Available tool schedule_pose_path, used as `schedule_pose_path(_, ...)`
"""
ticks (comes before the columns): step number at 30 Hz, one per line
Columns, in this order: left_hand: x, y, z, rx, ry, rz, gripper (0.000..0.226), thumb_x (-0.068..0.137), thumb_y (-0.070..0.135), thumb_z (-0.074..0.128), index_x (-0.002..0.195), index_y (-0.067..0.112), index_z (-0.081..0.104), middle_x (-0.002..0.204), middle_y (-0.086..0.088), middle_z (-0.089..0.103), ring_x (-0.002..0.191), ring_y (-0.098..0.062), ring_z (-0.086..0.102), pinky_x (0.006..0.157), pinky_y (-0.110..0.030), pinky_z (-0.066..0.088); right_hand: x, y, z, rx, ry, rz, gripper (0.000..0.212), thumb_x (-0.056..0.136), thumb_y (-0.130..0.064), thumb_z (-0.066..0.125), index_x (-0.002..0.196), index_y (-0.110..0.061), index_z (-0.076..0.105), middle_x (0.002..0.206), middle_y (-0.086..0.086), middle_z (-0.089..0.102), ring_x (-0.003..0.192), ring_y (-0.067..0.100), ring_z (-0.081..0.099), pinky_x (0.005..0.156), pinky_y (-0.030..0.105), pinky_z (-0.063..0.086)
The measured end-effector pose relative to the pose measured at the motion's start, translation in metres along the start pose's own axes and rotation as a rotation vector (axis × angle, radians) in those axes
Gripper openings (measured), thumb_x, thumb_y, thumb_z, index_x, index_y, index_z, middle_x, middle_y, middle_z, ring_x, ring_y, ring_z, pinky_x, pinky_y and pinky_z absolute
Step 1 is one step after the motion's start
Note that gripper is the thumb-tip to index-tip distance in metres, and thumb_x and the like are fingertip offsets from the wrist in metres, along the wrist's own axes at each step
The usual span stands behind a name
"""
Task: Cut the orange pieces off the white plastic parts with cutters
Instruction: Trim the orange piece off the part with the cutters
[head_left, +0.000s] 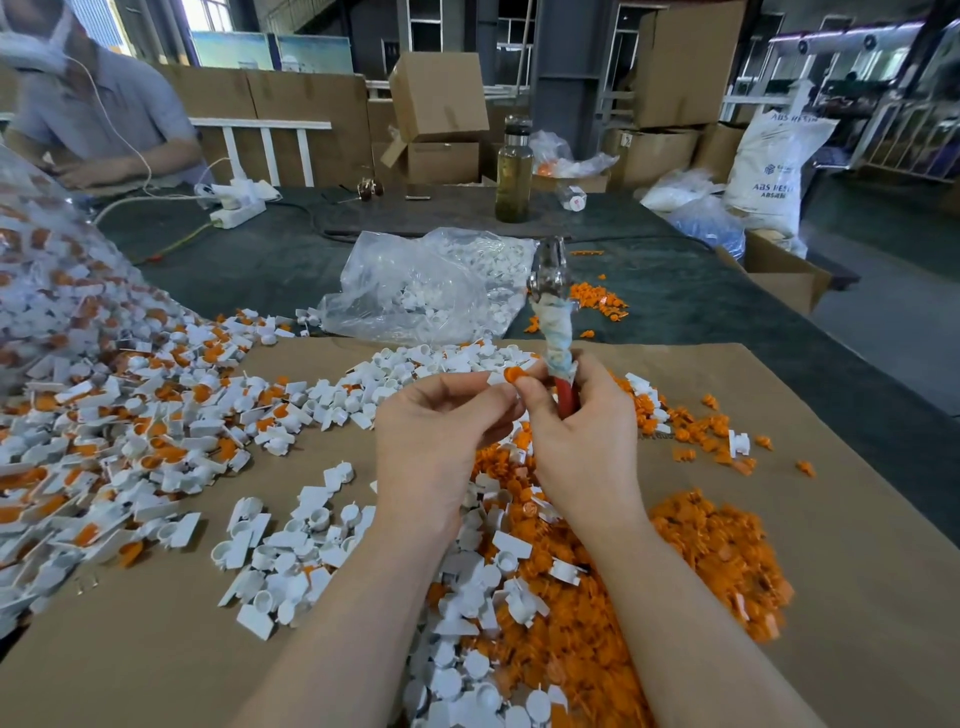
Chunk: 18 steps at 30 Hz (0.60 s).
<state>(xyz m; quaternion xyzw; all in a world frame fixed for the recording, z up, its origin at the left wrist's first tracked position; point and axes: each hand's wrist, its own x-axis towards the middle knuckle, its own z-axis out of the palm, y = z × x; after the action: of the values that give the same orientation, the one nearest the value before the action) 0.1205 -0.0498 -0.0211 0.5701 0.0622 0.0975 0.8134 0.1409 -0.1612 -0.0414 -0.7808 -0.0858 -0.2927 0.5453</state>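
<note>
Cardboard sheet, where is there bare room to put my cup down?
On the cardboard sheet, the near-left corner is bare, below the small white parts cluster. Another bare strip runs far right, beyond the orange pile. The left heap and the middle are crowded.

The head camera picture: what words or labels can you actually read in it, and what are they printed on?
"ABS RESIN": white sack on the right, near its top and again lower down, partly blurred.
"ABS" plus smaller characters: under the lower line, too blurred to read.
Sticker on a cardboard box: too small to read.
Nothing else legible.
</note>
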Motion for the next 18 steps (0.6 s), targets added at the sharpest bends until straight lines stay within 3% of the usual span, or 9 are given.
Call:
schedule_pose_path(14,0.0019,0.0001,-0.0026,0.171,0.042,0.108,0.013,0.076,0.001,0.08,0.076,0.012,0.073,0.072,-0.007,0.075,0.072,-0.023,0.075,0.064,-0.021,0.058,0.0016,-0.0018,-0.0011,-0.041,-0.03,0.022,0.013,0.089,-0.023,0.07,0.082,-0.024,0.059,0.068,-0.034,0.056,0.066,-0.007,0.053,0.056,0.006,0.038)
schedule_pose_path(18,0.0025,-0.0002,-0.0014,0.202,0.063,0.114,0.013,0.076,0.005,0.08,0.074,0.015,0.073,0.074,-0.007,0.075,0.078,-0.027,0.074,0.075,-0.032,0.061,0.002,-0.0018,-0.0005,-0.038,-0.045,0.028,0.011,0.088,-0.025,0.07,0.083,-0.025,0.06,0.067,-0.034,0.056,0.064,-0.008,0.053,0.057,0.006,0.038)
